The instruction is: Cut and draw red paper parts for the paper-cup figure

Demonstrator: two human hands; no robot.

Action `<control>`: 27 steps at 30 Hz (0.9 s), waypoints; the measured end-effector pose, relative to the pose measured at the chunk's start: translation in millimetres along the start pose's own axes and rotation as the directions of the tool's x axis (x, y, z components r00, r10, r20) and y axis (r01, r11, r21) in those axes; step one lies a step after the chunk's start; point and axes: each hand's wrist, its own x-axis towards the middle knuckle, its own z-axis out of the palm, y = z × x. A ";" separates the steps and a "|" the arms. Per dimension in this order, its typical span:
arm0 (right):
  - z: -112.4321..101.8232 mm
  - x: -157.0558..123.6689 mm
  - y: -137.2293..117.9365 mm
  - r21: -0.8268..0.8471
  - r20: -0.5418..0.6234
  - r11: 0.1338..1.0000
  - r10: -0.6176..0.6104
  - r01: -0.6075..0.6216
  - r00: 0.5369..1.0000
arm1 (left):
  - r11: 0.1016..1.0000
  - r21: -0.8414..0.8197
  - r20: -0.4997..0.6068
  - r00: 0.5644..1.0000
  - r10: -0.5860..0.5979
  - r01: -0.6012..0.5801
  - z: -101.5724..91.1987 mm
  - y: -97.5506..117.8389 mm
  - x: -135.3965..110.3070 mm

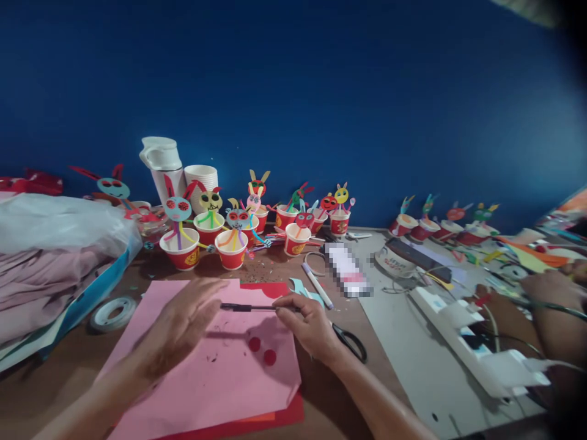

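Note:
My right hand (308,321) pinches a dark pen (243,307) near one end and holds it level above pink paper (202,379). Facing it, my left hand (186,324) has its fingers stretched out, close to the pen's black end; whether they touch it I cannot make out. Two small red paper dots (262,351) lie on the pink sheet below the pen, among a few dark specks. Red paper (280,287) shows from under the pink sheet. Beside my right wrist are the black handles of scissors (351,342).
Behind the paper stand several red cups (186,260) with paper animal heads. A tape roll (113,313) lies left, near a plastic-covered pile (59,226). To the right are a marker (317,285), a phone (347,269) and a power strip (458,342). Another person's hand (553,290) is far right.

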 end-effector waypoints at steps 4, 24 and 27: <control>3.4 -3.6 -1.3 0.286 -0.001 0.953 0.105 -0.100 0.995 | 0.992 -0.067 0.094 0.989 0.110 -0.104 11.2 19.9 -6.4; 15.2 -17.8 -11.7 0.552 0.221 0.822 0.020 -0.142 0.975 | 0.948 -0.313 0.421 0.887 0.188 -0.052 14.4 23.2 -11.7; -10.5 -5.6 -4.4 0.639 -0.169 0.766 0.055 0.067 0.984 | 0.972 -0.221 0.300 0.942 0.148 -0.082 2.4 9.9 -11.2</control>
